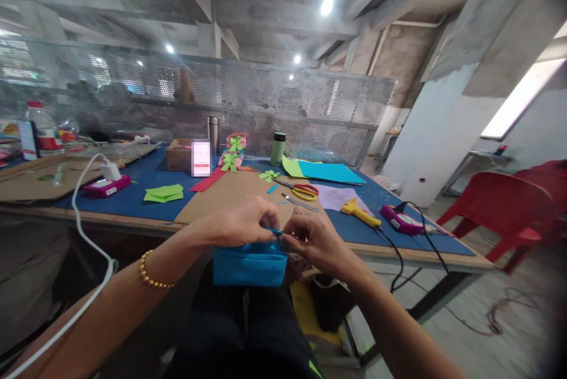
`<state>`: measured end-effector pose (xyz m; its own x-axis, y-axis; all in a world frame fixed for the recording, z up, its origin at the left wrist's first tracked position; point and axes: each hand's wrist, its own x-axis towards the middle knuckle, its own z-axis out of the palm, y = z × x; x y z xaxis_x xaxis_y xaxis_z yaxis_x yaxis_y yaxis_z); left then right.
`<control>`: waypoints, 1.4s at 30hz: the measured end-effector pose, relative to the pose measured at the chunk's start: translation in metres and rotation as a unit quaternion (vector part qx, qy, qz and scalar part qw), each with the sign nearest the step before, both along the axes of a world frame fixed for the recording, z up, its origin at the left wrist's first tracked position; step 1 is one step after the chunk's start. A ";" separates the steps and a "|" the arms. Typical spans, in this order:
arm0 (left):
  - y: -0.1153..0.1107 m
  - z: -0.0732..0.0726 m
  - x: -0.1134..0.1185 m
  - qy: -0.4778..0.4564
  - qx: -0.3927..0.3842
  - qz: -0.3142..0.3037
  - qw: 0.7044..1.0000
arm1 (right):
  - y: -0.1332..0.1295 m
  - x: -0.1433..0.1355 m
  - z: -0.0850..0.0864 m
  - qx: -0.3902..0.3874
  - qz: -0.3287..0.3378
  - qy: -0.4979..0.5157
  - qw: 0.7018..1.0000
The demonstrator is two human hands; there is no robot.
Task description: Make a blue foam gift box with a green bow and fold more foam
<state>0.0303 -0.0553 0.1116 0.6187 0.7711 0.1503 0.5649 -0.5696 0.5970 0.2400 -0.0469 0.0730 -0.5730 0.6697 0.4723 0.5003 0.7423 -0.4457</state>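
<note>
A blue box-shaped piece (250,267), which looks like folded felt or paper, rests on my lap below the table's edge. Just above it, my left hand (252,221) pinches one end of a thin blue strip (274,231). The fingertips of my right hand (310,234) are closed at the strip's other end, close to the left fingertips. Whether the strip is joined to the box is hidden by my fingers. Beyond my hands, red-and-yellow scissors (305,191) and a metal blade or tweezers (301,202) lie on a brown cardboard sheet (212,205).
A yellow glue gun (361,212) with a black cord lies at right, beside a purple power strip (401,219). Blue sheets (332,171), green bows (231,162), a green bottle (278,149) and a cardboard box (181,156) stand farther back. A white cable (75,208) crosses at left.
</note>
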 end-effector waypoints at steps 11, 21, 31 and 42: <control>0.000 -0.006 0.005 -0.003 0.021 0.050 0.999 | -0.002 -0.004 -0.003 0.050 -0.018 -0.006 0.999; 0.001 -0.006 0.003 -0.037 0.010 0.034 0.999 | 0.001 -0.003 -0.008 0.034 0.007 0.040 0.999; 0.000 -0.004 0.009 -0.049 -0.006 0.034 0.998 | 0.004 -0.006 -0.010 0.003 0.054 0.082 0.995; 0.000 -0.004 0.009 -0.046 0.002 0.044 0.998 | 0.006 -0.003 -0.013 0.009 0.061 0.081 0.995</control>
<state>0.0396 -0.0554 0.1077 0.5326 0.8208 0.2066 0.5561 -0.5234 0.6456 0.2369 -0.0412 0.0598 -0.5655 0.5901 0.5763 0.3289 0.8021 -0.4985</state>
